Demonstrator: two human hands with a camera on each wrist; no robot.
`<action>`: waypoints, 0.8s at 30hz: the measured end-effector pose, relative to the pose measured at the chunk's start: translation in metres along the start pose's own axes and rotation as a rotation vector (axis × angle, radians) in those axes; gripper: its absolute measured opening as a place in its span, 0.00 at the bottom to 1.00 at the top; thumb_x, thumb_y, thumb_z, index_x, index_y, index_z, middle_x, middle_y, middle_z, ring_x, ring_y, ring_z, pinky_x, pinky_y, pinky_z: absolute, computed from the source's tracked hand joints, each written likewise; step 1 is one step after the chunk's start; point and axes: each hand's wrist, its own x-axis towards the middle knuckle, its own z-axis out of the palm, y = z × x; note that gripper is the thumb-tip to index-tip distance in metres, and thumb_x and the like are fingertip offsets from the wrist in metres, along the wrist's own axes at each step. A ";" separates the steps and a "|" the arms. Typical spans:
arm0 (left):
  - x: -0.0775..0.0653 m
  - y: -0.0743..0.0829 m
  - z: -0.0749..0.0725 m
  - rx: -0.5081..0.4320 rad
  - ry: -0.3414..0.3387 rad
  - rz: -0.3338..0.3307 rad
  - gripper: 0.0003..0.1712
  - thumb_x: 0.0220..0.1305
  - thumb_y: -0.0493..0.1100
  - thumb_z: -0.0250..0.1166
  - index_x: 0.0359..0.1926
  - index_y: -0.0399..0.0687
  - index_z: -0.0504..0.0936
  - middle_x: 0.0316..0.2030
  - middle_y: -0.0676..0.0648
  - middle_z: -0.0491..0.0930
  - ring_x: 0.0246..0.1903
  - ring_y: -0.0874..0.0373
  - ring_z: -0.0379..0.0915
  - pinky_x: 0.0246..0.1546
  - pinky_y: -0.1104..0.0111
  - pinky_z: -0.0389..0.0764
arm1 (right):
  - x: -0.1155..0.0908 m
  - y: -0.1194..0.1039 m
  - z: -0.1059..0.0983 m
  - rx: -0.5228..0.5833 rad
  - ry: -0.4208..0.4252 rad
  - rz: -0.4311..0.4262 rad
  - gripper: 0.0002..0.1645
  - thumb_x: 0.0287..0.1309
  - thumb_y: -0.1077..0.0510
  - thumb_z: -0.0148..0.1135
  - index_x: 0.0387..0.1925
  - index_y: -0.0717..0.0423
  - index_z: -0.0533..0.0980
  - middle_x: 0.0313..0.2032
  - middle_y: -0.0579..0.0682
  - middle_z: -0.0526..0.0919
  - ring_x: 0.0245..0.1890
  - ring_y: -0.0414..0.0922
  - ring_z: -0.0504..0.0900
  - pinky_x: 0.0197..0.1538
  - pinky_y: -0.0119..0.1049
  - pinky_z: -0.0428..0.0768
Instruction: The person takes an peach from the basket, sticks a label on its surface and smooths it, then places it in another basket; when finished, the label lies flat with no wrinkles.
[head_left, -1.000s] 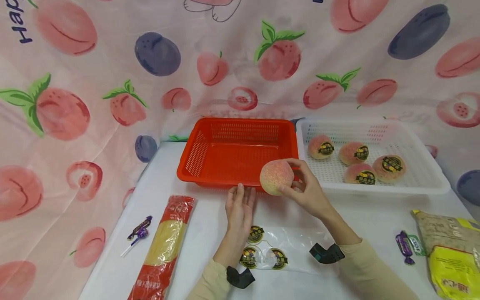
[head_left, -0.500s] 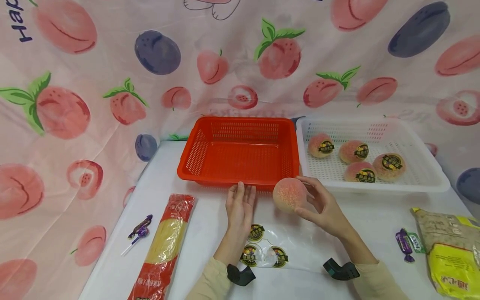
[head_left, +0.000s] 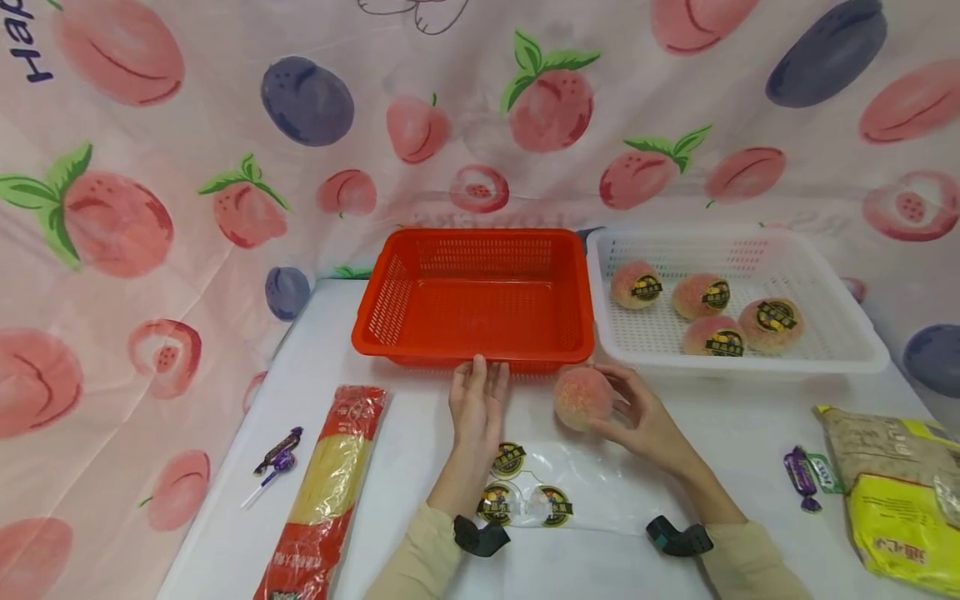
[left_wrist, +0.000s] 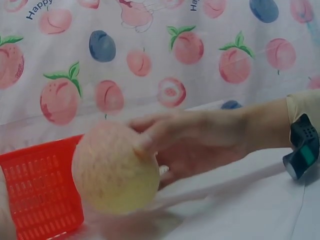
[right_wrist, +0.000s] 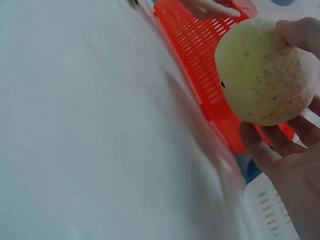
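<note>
A pink and yellow peach (head_left: 582,398) is held by my right hand (head_left: 647,423), its thumb and fingers around the fruit's right side. It is in front of the red basket's right front corner; no label shows on the parts of its skin in view. In the right wrist view, the fingertips (right_wrist: 248,131) press the peach's underside. My left hand (head_left: 476,412) has its fingers extended, tips right at the front rim of the red plastic basket (head_left: 472,296). Below the hands lies a clear sheet (head_left: 607,492) with several round black and gold stickers (head_left: 555,504).
The white basket (head_left: 840,333) at right holds several peaches (head_left: 771,325) with black labels. A red and yellow noodle packet (head_left: 330,483) lies at left beside wrapped candies (head_left: 277,458). At right are more candies (head_left: 802,477), a brown bag (head_left: 888,450) and a yellow packet (head_left: 903,525).
My right hand has drawn the peach rightward and toward me, away from the red basket's rim, then slowed. My left hand has stayed at the basket's front.
</note>
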 end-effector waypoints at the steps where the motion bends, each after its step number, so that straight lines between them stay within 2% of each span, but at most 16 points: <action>1: 0.000 0.000 -0.001 -0.002 0.002 -0.002 0.09 0.57 0.41 0.59 0.37 0.46 0.68 0.42 0.47 0.69 0.42 0.56 0.73 0.50 0.64 0.74 | 0.000 0.006 0.001 -0.021 -0.003 0.014 0.44 0.43 0.60 0.67 0.62 0.46 0.56 0.61 0.42 0.61 0.62 0.39 0.59 0.61 0.28 0.64; 5: 0.003 0.001 -0.006 0.005 -0.018 -0.026 0.08 0.58 0.40 0.59 0.36 0.46 0.68 0.38 0.48 0.72 0.39 0.57 0.74 0.47 0.66 0.76 | 0.001 0.026 0.003 -0.075 -0.026 0.043 0.45 0.44 0.55 0.67 0.62 0.44 0.54 0.62 0.42 0.59 0.62 0.41 0.58 0.61 0.43 0.62; 7: 0.005 0.004 -0.009 0.037 -0.032 -0.047 0.07 0.57 0.40 0.59 0.35 0.46 0.69 0.35 0.49 0.73 0.37 0.58 0.74 0.44 0.69 0.78 | 0.001 0.031 0.005 -0.081 -0.038 0.046 0.46 0.44 0.54 0.67 0.63 0.44 0.54 0.62 0.42 0.59 0.62 0.42 0.58 0.60 0.45 0.62; 11: 0.010 0.012 -0.015 0.183 -0.073 -0.103 0.09 0.56 0.42 0.60 0.36 0.47 0.69 0.32 0.51 0.74 0.33 0.61 0.73 0.35 0.74 0.75 | 0.003 0.030 0.005 -0.096 -0.045 0.043 0.46 0.43 0.52 0.68 0.63 0.46 0.54 0.62 0.43 0.59 0.62 0.45 0.58 0.61 0.49 0.62; 14: 0.014 0.020 -0.020 0.346 -0.131 -0.152 0.13 0.55 0.43 0.62 0.39 0.47 0.69 0.32 0.51 0.74 0.32 0.61 0.70 0.32 0.75 0.71 | 0.005 0.025 0.004 -0.142 -0.054 0.045 0.46 0.44 0.50 0.67 0.63 0.46 0.54 0.62 0.46 0.59 0.62 0.48 0.59 0.61 0.52 0.61; 16: 0.015 0.024 -0.025 0.492 -0.177 -0.173 0.15 0.54 0.44 0.63 0.41 0.45 0.70 0.33 0.50 0.74 0.30 0.62 0.69 0.30 0.75 0.70 | 0.005 0.021 0.004 -0.184 -0.060 0.046 0.46 0.44 0.48 0.67 0.63 0.46 0.53 0.62 0.48 0.60 0.62 0.48 0.59 0.61 0.53 0.61; 19: 0.014 0.030 -0.030 0.818 -0.288 -0.161 0.16 0.54 0.45 0.63 0.42 0.44 0.74 0.32 0.48 0.75 0.26 0.62 0.67 0.24 0.74 0.68 | 0.005 0.010 0.004 -0.211 -0.042 0.022 0.46 0.44 0.51 0.67 0.62 0.50 0.54 0.61 0.52 0.61 0.61 0.50 0.61 0.60 0.53 0.62; 22: 0.013 0.035 -0.033 1.195 -0.491 -0.089 0.15 0.54 0.47 0.63 0.42 0.47 0.77 0.30 0.48 0.75 0.23 0.62 0.66 0.21 0.74 0.68 | 0.002 -0.007 -0.001 -0.245 0.016 -0.022 0.42 0.45 0.56 0.67 0.60 0.57 0.57 0.58 0.55 0.64 0.58 0.52 0.64 0.57 0.52 0.66; 24: 0.012 0.038 -0.034 1.402 -0.644 -0.015 0.16 0.53 0.49 0.64 0.42 0.48 0.78 0.28 0.49 0.74 0.23 0.62 0.66 0.22 0.74 0.69 | 0.000 -0.017 -0.005 -0.262 0.069 -0.042 0.34 0.45 0.60 0.66 0.54 0.61 0.62 0.49 0.56 0.70 0.49 0.50 0.70 0.49 0.45 0.72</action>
